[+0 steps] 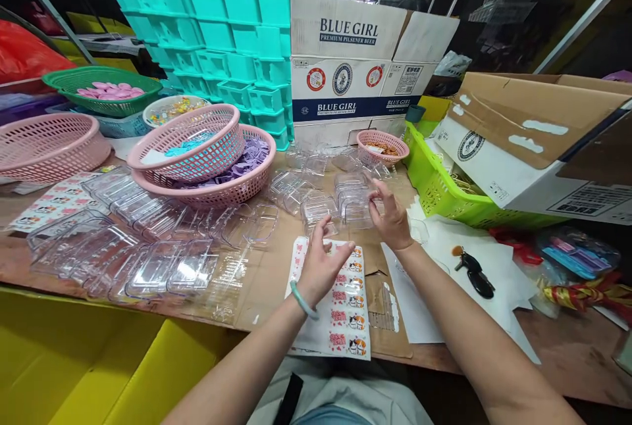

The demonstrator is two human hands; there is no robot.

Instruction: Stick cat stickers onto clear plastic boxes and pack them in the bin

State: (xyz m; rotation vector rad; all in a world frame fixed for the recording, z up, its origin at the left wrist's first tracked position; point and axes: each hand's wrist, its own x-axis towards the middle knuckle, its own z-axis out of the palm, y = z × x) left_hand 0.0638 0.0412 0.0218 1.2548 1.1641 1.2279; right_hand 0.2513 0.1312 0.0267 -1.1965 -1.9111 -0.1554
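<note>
My left hand [320,267], with a pale green bangle at the wrist, hovers over a sheet of cat stickers [345,320]. Its thumb and index finger are spread apart with nothing visible between them. To the right, my right hand [392,218] is beside a group of clear plastic cases [353,198]. Its fingers and thumb are bent towards each other in a pinch; whatever they hold, if anything, is too small or transparent to make out. Another clear plastic case [318,208] sits just beyond my left fingertips.
Many clear plastic shells [143,254] cover the left side. Pink baskets [207,191] hold purple and blue pieces; a small pink basket [382,149] holds brown ones. Turquoise crates [217,30] and a beer carton [345,70] stand behind. Keys [476,274] lie on white paper at right.
</note>
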